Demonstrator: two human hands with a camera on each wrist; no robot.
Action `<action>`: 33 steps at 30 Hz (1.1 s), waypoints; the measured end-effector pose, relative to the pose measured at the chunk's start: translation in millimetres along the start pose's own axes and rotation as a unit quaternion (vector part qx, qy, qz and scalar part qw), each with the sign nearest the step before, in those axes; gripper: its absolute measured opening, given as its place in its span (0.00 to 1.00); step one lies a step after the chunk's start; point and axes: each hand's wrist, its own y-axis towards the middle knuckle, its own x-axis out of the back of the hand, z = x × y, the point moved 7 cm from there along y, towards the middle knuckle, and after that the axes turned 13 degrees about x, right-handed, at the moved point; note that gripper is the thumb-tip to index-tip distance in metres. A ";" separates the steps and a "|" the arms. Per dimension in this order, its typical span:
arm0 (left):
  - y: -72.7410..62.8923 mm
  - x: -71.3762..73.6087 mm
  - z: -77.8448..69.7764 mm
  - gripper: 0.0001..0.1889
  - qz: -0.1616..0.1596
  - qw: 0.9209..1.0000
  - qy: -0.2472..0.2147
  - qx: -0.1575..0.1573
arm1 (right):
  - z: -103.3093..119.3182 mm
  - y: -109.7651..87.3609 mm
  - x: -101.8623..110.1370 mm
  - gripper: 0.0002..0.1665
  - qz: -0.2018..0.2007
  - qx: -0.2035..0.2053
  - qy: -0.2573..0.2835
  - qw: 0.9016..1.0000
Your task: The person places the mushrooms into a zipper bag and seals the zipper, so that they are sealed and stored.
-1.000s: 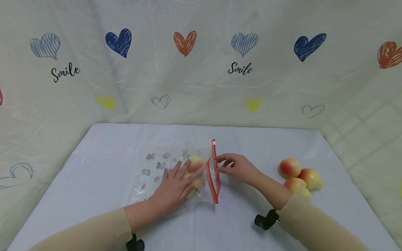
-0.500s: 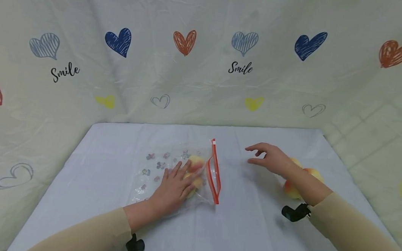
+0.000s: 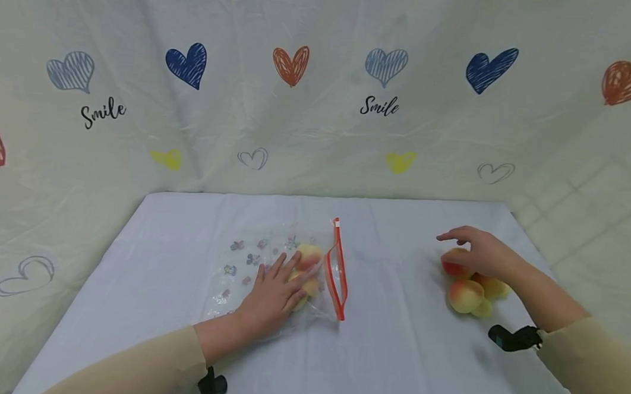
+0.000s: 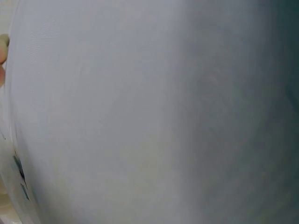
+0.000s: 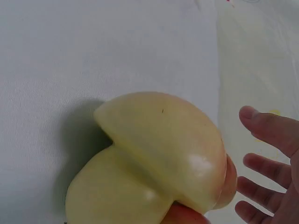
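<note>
In the head view my left hand (image 3: 267, 304) lies flat with spread fingers on a clear zip bag (image 3: 239, 270) printed with small figures. Through the film I see yellow-red peaches (image 3: 309, 257) near the bag's red zip edge (image 3: 343, 285), which gapes to the right. Over at the right, my right hand (image 3: 484, 251) hovers above a cluster of peaches (image 3: 465, 295), thumb and fingers apart. From the right wrist, that hand's fingers (image 5: 268, 128) appear beside the peaches (image 5: 163, 140), gripping nothing. Only a sliver of the left hand's surroundings shows in the left wrist view.
A white cloth (image 3: 383, 343) covers the table. Behind it hangs a pale curtain (image 3: 319, 132) printed with hearts and "Smile". Black wrist cameras (image 3: 511, 338) stick out below both wrists.
My right hand has left the bag's red zip opening and travelled right, with nothing in it, to above the peach cluster. My left hand stays on the bag.
</note>
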 end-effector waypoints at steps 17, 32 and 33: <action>1.0 0.1 0.9 0.30 -0.003 1.000 -0.005 0.005 | -20.8 -0.5 -11.5 0.35 0.071 -0.012 -0.042 0.996; 0.9 -0.3 0.1 0.30 -0.002 1.000 0.000 0.003 | -8.7 -2.8 -15.5 0.34 0.053 -0.003 -0.116 0.992; 1.1 0.0 -0.5 0.30 -0.001 1.000 0.000 0.002 | -9.8 -3.1 -15.5 0.34 0.051 -0.005 -0.115 0.992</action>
